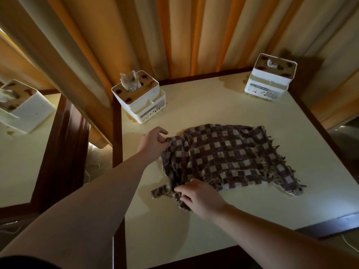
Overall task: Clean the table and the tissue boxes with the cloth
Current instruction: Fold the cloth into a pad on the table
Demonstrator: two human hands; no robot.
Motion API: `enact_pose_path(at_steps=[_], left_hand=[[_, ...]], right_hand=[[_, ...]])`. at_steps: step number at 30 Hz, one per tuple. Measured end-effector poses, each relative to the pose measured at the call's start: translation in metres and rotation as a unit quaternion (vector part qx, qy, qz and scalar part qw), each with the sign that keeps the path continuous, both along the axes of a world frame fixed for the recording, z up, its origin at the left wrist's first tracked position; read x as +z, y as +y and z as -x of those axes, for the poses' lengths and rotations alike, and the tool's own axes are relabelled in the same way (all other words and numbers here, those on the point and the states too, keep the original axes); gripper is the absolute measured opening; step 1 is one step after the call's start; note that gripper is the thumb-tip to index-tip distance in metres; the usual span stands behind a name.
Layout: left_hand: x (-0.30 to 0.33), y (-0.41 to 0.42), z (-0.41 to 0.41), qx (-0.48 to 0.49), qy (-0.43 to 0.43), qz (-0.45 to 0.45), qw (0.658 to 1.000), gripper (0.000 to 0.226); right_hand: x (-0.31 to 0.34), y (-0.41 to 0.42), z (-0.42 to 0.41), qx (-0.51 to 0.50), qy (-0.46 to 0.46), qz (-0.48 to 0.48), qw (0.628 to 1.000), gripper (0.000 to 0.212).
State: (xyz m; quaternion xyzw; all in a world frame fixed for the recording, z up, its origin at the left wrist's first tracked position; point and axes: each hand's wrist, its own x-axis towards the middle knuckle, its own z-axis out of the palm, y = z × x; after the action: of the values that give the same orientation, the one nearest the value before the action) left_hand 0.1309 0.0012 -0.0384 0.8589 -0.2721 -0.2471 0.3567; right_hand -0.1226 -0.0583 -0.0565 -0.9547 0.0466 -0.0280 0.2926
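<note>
A dark checked cloth [225,158] lies spread on the cream table [194,226] with a dark wooden rim. My left hand [153,142] pinches the cloth's far left corner. My right hand [200,197] grips the bunched near edge of the cloth. Two white tissue boxes with wooden lids stand at the back: one at the left corner [141,101] with a tissue sticking up, one at the right corner [270,78]. Brownish stains ring the bases of both boxes.
Orange and beige curtains [194,35] hang right behind the table. A second table [21,158] at the left carries another white tissue box [23,109]. A gap with floor shows between the two tables.
</note>
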Motion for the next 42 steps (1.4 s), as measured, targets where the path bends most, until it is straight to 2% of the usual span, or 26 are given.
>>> enact_pose_path(at_steps=[5, 13, 19, 28, 32, 34, 37, 40, 42], left_hand=[[0.038, -0.021, 0.010, -0.020, 0.004, 0.026, 0.999, 0.033], [0.078, -0.094, 0.063, -0.079, -0.008, 0.047, 0.996, 0.031], [0.080, -0.161, 0.119, -0.111, 0.002, 0.041, 0.993, 0.027], [0.063, -0.245, 0.175, -0.116, 0.007, 0.024, 0.993, 0.023], [0.051, -0.255, 0.185, -0.169, 0.079, 0.010, 0.982, 0.029], [0.044, -0.249, 0.181, -0.164, 0.074, 0.006, 0.984, 0.029], [0.034, -0.229, 0.163, -0.091, 0.006, -0.004, 0.996, 0.025], [0.024, -0.208, 0.142, -0.080, -0.072, -0.092, 0.990, 0.030], [0.018, -0.200, 0.135, -0.073, -0.070, -0.143, 0.984, 0.045]], right_hand=[[0.033, -0.042, 0.015, -0.047, -0.061, -0.026, 0.997, 0.036], [0.067, -0.121, 0.072, -0.184, -0.079, -0.057, 0.978, 0.044], [0.072, -0.172, 0.121, -0.279, -0.040, -0.083, 0.956, 0.046], [0.055, -0.232, 0.177, -0.329, -0.003, -0.094, 0.940, 0.032], [0.050, -0.253, 0.190, -0.366, 0.043, -0.106, 0.924, 0.030], [0.049, -0.261, 0.186, -0.367, 0.077, -0.105, 0.921, 0.036], [0.050, -0.274, 0.159, -0.316, 0.097, -0.054, 0.942, 0.048], [0.053, -0.284, 0.110, -0.253, 0.104, -0.024, 0.962, 0.059], [0.053, -0.289, 0.074, -0.218, 0.108, -0.004, 0.970, 0.063]])
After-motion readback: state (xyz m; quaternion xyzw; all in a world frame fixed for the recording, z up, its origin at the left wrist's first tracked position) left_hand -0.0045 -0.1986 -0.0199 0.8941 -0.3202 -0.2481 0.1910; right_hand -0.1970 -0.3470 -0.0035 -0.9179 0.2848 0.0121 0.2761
